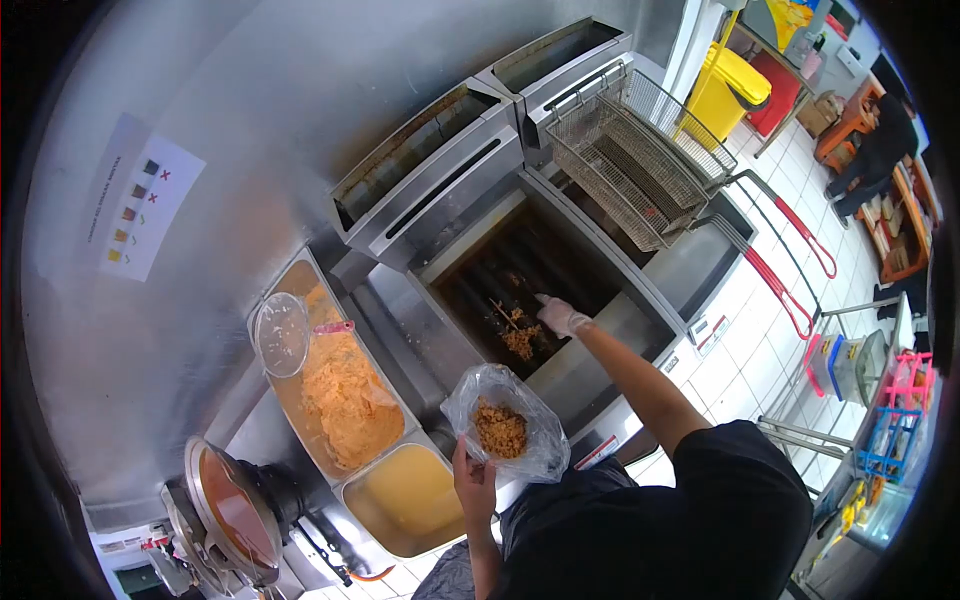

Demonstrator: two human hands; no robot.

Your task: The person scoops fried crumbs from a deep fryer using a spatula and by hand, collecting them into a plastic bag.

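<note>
My left hand (pixel 475 484) grips the edge of a clear plastic bag (pixel 545 440), its mouth spread wide. Golden-brown crispy crumbs (pixel 500 428) lie inside the bag. My right hand (pixel 562 316), in a clear disposable glove, is over the fryer vat (pixel 640 325) of dark oil (pixel 470 270), fingers stretched toward the left. Nothing plain to see is held in it. Close to those fingers, a clump of crumbs (pixel 518 342) and a few loose bits float in the oil.
Two wire fry baskets (pixel 630 150) with red handles rest over the neighbouring vat. Left of the fryer stand a pan of orange breading (pixel 340 390) with a clear bowl (pixel 282 335), and a pan of yellow liquid (pixel 405 500). A yellow bin (pixel 725 95) and another person (pixel 880 150) are farther off.
</note>
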